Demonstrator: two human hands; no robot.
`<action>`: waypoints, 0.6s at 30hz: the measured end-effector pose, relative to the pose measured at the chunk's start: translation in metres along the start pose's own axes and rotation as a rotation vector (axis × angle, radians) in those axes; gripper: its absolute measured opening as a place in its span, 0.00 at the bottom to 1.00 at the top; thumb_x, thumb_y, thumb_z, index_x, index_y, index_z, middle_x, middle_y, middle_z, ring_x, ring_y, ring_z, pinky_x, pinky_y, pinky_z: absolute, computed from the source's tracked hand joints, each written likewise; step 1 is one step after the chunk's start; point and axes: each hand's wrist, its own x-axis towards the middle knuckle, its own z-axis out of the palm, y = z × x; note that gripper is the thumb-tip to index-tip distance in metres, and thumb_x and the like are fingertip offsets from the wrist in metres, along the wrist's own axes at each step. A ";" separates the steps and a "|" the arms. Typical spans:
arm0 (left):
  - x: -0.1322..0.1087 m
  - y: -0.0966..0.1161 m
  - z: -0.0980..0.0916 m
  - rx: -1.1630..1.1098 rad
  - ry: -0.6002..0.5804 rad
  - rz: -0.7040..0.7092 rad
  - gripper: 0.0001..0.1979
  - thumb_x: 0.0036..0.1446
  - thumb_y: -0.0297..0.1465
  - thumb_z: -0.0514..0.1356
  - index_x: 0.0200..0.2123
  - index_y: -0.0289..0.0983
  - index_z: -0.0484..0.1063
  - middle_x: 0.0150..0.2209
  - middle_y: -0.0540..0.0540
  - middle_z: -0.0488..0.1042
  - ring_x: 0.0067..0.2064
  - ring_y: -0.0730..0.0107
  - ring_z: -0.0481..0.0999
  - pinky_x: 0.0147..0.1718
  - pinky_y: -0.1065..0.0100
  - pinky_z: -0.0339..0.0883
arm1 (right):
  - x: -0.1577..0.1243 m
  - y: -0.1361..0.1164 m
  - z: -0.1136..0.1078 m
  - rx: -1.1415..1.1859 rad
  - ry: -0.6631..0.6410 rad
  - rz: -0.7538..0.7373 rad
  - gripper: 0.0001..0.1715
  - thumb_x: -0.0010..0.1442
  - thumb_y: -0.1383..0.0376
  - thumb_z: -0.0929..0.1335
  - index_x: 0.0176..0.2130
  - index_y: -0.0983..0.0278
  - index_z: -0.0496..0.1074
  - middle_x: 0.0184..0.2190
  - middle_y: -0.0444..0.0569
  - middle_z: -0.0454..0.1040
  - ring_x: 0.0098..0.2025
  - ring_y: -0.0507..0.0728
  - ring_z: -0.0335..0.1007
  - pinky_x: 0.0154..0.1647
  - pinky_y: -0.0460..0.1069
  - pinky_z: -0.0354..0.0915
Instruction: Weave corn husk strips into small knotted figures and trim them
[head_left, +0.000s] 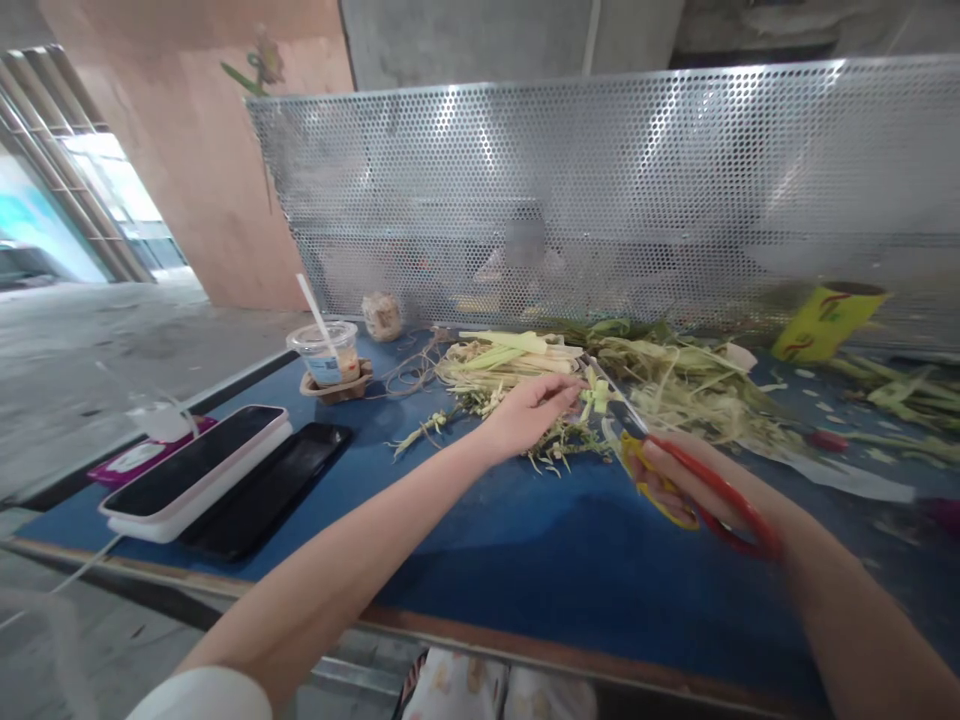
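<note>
My right hand point(667, 470) is wrapped round the handles of a pair of scissors point(735, 500), one handle red and the other yellow. The scissor blades stand apart and point away from me. Just left of them, my left hand point(532, 410) has its fingers closed on a small pale green piece of plant point(598, 392), which looks like a leaf or husk strip. Under and behind that hand lies a heap of pale husk strips point(502, 360). Small dry flower-like sprigs point(559, 445) are scattered below it.
A wider pile of dry husks point(697, 385) covers the right, near a yellow roll point(829, 320). A lidded drink cup point(330, 355) with a straw stands in a holder at left, by two phones point(262, 490). A perforated metal screen point(562, 210) closes the table's back.
</note>
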 end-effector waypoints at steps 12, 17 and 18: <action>0.067 0.024 0.026 0.290 -0.147 0.261 0.09 0.57 0.26 0.46 0.36 0.34 0.65 0.33 0.47 0.70 0.36 0.71 0.68 0.38 0.70 0.61 | -0.004 -0.007 -0.014 0.084 0.378 -0.009 0.24 0.52 0.45 0.60 0.23 0.63 0.58 0.12 0.36 0.52 0.12 0.45 0.48 0.11 0.42 0.50; 0.079 0.027 0.036 0.212 -0.136 0.183 0.08 0.57 0.26 0.47 0.34 0.34 0.65 0.30 0.49 0.69 0.32 0.74 0.68 0.35 0.72 0.61 | -0.004 -0.005 -0.024 0.063 0.479 0.067 0.26 0.51 0.44 0.61 0.21 0.63 0.58 0.11 0.38 0.54 0.11 0.45 0.50 0.10 0.42 0.49; 0.081 0.024 0.037 0.203 -0.122 0.173 0.08 0.57 0.26 0.47 0.33 0.34 0.65 0.29 0.49 0.69 0.31 0.74 0.68 0.35 0.72 0.61 | -0.003 -0.002 -0.027 0.079 0.497 0.086 0.26 0.50 0.44 0.61 0.21 0.63 0.58 0.12 0.39 0.55 0.12 0.45 0.52 0.10 0.43 0.51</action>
